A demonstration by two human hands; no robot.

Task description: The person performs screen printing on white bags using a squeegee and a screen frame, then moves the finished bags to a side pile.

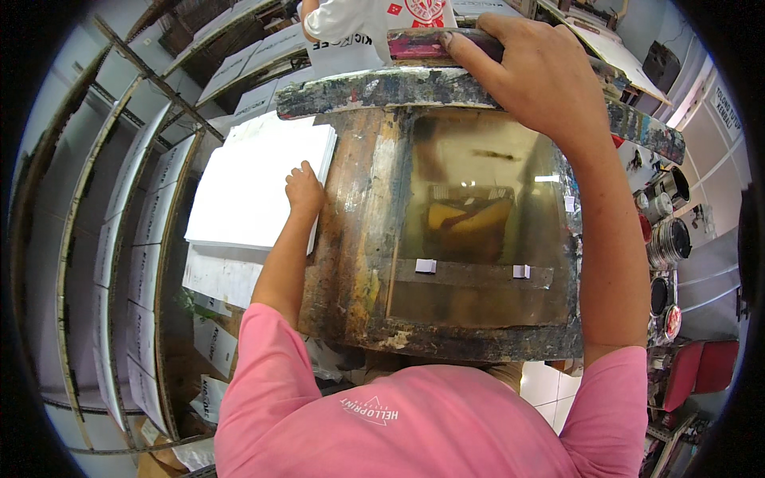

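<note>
My left hand (305, 191) lies at the right edge of a thick stack of white paper (255, 179), its fingers bent; whether a sheet is pinched between them is hidden. My right hand (546, 80) reaches across to the far side and grips an ink-stained screen frame (358, 89) from above, thumb pointing left. Between my arms, a glossy glass plate (478, 299) is set in the worn, ink-spattered wooden table (335, 271). Two small white tabs stick up from the plate's near part: a left tab (425, 265) and a right tab (521, 272).
Tall racks (151, 263) with white printed sheets stand to the left. Beyond the frame is another person (343, 32) in a white shirt, near more racks. Several round tins (668, 239) line the right side, above a red chair (697, 374).
</note>
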